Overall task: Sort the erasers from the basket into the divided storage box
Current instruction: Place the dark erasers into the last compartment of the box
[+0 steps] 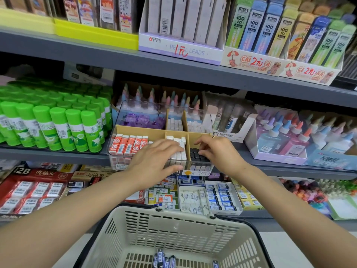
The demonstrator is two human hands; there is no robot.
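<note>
While both hands work storage box (116, 130), glue sticks (58, 128) (green) crowd left.

We're in a stationery shop aisle here. Grey metal shelves (173, 72) run across, packed with stock in display cartons: rows of green-capped glue sticks (56, 128), a white carton printed "PENCIL LEADS" (181, 49) with a handwritten red price, pastel boxes of leads marked "100 PCS" (280, 29), pastel-capped liquid glue bottles (293, 136), packaged erasers on the bottom shelf (193, 196), and a beige plastic shopping basket (173, 233) below.
</note>
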